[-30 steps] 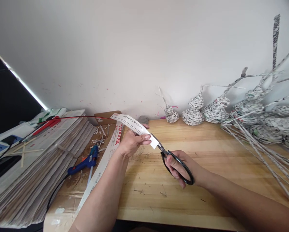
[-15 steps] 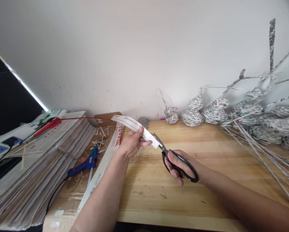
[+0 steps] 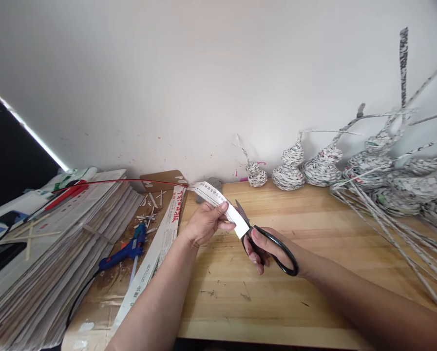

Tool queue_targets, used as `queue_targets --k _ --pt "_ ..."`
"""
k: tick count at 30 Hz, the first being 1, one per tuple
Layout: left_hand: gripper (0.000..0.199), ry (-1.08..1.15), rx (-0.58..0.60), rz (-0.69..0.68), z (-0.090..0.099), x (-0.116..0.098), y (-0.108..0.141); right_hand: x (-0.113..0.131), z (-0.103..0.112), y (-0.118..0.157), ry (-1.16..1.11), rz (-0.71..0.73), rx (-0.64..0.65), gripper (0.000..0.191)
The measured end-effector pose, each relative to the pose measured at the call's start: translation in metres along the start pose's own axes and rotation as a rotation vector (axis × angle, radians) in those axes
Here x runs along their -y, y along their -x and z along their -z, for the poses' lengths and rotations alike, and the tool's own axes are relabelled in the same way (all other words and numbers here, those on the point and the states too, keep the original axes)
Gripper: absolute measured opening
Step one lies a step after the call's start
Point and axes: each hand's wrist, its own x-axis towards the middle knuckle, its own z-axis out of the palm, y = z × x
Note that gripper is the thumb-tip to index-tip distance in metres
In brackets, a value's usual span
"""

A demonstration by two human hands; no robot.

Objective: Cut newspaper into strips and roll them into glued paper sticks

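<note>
One snip looks in hand: my left hand [image 3: 205,222] pinches a printed white paper strip [image 3: 236,218], my right hand [image 3: 264,246] grips black-handled metal scissors [image 3: 243,213]; blades need aligning.

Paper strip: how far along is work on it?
Looks done: woven paper shapes by the wall, though ends stick out. In hand: left hand grips the paper strip, right hand the scissors, blade beside it. Left, probably: cutting, as the strip's printed far part looks whole.

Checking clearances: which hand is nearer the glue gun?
Left. The left hand is to the right of the glue gun, pinching the paper strip; the right hand is farther right, holding the scissors.
</note>
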Motion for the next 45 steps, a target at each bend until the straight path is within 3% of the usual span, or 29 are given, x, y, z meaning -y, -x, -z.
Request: queue_targets --k 12,20,28,36,40,45 --pt "0.030 0.004 -0.057 -0.027 0.001 0.006 -0.003 -0.004 0.001 -0.002 -0.019 0.049 -0.022 0.063" --pt "0.027 0.029 -0.076 -0.019 0.004 0.005 -0.004 0.000 -0.004 0.000 -0.089 -0.002 -0.067 0.061" --pt "0.030 0.039 -0.110 -0.073 0.008 0.003 -0.004 0.002 -0.007 0.000 -0.001 -0.128 -0.155 0.064" --pt "0.037 0.132 -0.197 -0.076 0.011 -0.001 -0.005 0.006 0.000 -0.001 0.019 -0.102 -0.121 0.062" --pt "0.035 0.117 -0.190 -0.049 0.007 0.003 -0.008 0.008 0.000 -0.001 -0.026 -0.041 -0.081 0.062" --pt "0.031 0.114 -0.200 -0.088 0.011 0.006 -0.010 0.007 0.005 -0.002 -0.042 -0.066 -0.036 0.063"
